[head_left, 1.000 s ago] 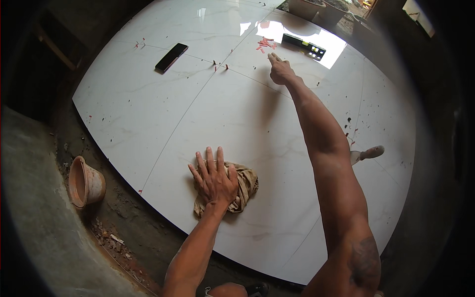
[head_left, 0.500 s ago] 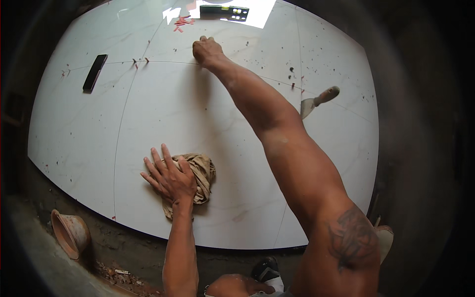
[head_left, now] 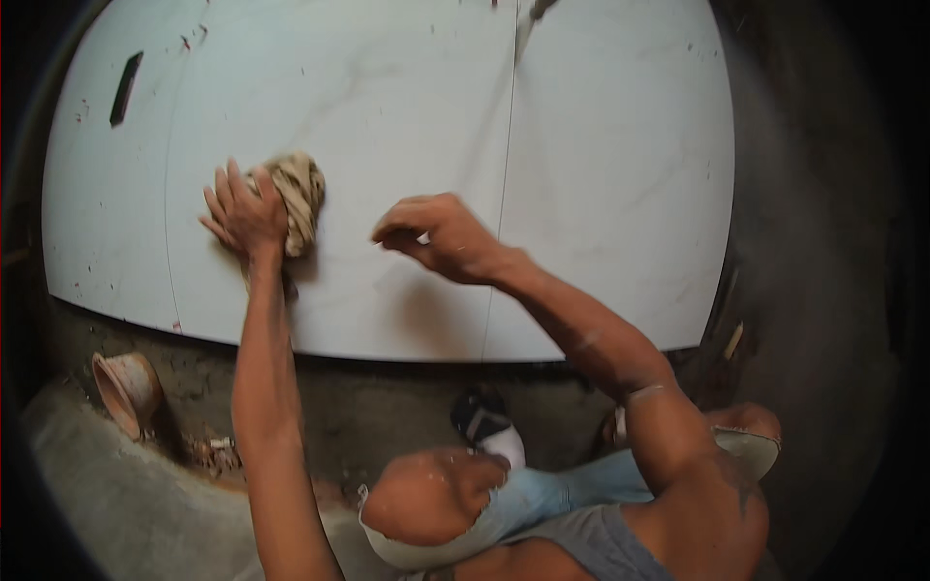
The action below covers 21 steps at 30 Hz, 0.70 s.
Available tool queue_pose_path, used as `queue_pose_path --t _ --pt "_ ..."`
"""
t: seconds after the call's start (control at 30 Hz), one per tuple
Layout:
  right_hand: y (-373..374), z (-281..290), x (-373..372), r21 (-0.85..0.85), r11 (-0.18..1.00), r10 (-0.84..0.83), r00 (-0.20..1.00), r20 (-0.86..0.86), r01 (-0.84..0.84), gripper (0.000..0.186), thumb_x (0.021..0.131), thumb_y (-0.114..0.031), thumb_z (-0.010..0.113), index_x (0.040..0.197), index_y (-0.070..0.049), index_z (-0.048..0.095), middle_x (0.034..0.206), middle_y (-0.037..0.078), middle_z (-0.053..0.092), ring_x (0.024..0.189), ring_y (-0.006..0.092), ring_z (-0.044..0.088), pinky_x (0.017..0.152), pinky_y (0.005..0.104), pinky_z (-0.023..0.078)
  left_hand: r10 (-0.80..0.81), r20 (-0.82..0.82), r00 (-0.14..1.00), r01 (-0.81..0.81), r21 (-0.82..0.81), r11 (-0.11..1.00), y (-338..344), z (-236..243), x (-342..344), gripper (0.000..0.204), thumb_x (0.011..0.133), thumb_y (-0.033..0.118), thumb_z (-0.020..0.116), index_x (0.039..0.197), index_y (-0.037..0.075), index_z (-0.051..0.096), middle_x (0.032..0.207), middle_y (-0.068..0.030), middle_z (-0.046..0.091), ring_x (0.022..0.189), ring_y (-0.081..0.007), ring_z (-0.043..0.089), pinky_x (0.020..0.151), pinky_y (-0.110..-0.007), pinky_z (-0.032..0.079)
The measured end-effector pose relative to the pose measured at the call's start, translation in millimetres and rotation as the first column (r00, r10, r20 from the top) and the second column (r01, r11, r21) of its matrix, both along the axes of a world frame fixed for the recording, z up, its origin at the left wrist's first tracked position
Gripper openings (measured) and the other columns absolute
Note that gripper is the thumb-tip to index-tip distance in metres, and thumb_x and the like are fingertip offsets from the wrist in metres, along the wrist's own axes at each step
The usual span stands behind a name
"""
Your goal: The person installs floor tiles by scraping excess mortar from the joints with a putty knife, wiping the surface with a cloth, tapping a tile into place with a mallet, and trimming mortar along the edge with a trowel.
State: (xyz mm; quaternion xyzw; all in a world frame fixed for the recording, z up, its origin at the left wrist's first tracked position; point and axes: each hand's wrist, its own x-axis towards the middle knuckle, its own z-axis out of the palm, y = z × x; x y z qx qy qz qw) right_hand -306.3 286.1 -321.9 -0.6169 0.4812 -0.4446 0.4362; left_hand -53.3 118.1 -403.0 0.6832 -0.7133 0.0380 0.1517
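My left hand (head_left: 247, 213) lies with spread fingers on a crumpled beige cloth (head_left: 302, 194) on the white marbled tiles (head_left: 610, 174). To its right, my right hand (head_left: 431, 232) is over the nearer part of the tiles with curled fingers pinched together; whether anything small is between them I cannot make out. A putty knife (head_left: 534, 19) with a dark handle lies at the top edge of the view, beyond my right hand. A dark phone (head_left: 126, 87) lies at the far left on the tiles, with small red bits scattered about.
A clay-coloured tub (head_left: 131, 392) lies tipped on the rough ground beside the tiles' near edge, by some rubble (head_left: 213, 450). My bent knee (head_left: 417, 499) and dark shoe (head_left: 475, 416) are at the lower middle, below the tile edge.
My right hand has come back from the far tiles, near the red pieces and spirit level, toward my body. My head has tilted down; level and red pile have left view. The left hand stays on the cloth.
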Motion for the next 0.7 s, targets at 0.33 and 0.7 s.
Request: queue_pose_path --t 0.33,0.7 --pt "193 3 -90 0.228 0.966 -0.044 0.942 -0.332 0.125 0.01 0.09 0.0 0.073 0.099 -0.003 0.071 0.091 0.011 0.069 0.079 0.0233 0.069 0.069 0.0348 0.055 -0.632 -0.503 0.59 0.615 -0.227 0.755 30 86 -166 0.073 0.087 0.033 0.08 0.146 0.001 0.05 0.144 -0.0232 0.055 0.135 -0.0445 0.05 0.117 -0.049 0.039" --pt "232 24 -69 0.266 0.897 -0.301 0.93 -0.212 0.352 0.01 0.092 -0.006 0.071 0.1 -0.001 0.069 0.092 0.015 0.068 0.08 0.0311 0.067 0.071 0.0385 0.054 -0.314 -0.73 0.607 0.566 0.119 0.816 -13 133 -393 0.062 0.087 0.034 0.078 0.128 -0.006 0.055 0.126 -0.0294 0.064 0.119 -0.0387 0.064 0.102 -0.043 0.052"
